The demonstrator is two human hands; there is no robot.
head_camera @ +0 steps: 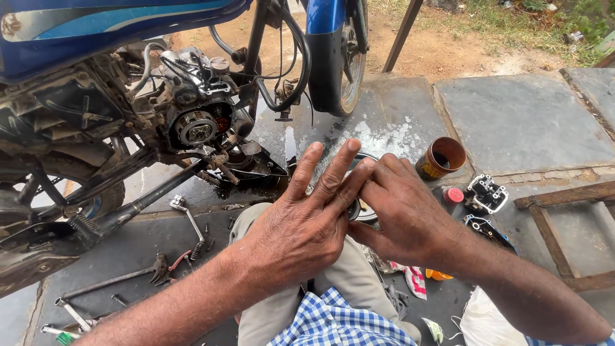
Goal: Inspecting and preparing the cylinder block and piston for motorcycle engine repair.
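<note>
Seen from the head camera, a person's grease-darkened left hand (pixel 301 227) lies flat with fingers stretched wide over a round metal part (pixel 360 208), most of which is hidden beneath it, while the right hand (pixel 400 208) curls against the left fingers and the part's rim; whether either hand actually grips the part cannot be told. The part sits just above the person's knee, clad in beige trousers (pixel 333 282), with a blue-and-white checked shirt (pixel 333 323) at the bottom edge. To the left stands a blue motorcycle (pixel 128 25), its engine (pixel 198 122) opened to show a ribbed, circular clutch, above a black oil-wet tray (pixel 256 170). A rusty cylindrical tin (pixel 442 157) with a yellow-and-dark label stands right of the hands, near a small red-capped container (pixel 453 195) and two black metal engine covers (pixel 485 192). Pliers (pixel 168 264), a kick lever (pixel 189 221) and steel wrenches (pixel 73 314) lie on the grey, stained stone slabs (pixel 519 118), with bare earth and grass beyond.
</note>
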